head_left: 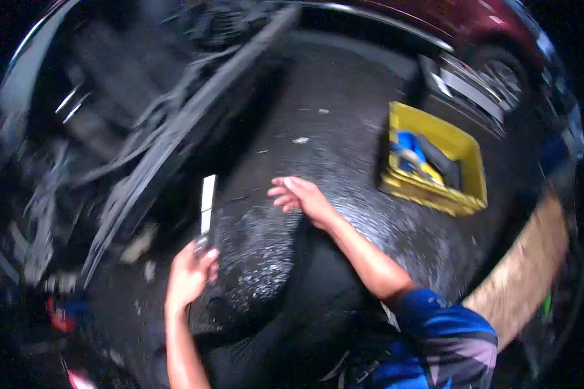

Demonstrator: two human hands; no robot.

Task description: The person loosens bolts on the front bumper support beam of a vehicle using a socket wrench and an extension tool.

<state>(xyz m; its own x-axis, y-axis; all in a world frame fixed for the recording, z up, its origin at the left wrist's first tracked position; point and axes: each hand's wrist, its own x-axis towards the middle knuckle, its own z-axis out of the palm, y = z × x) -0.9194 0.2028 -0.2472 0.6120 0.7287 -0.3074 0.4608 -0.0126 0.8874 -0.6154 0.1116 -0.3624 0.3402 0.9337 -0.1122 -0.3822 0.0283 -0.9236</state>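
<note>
My left hand (190,273) is closed around the lower end of a slim stick-shaped work light (207,201), which points upward with a bright white strip on its face. To its right, my right hand (303,198) is held above the floor with its fingers apart and nothing in it. Left of both hands is the open body of a vehicle, with a long grey sill (169,146) running diagonally; motion blurs it. The sill lies closest to the light.
A yellow crate (435,201) with blue, black and yellow items stands on the wet dark floor (324,155), to the right. Behind it are a metal box (464,94) and a dark red car (428,16). A brown board-like surface (522,272) lies at the right.
</note>
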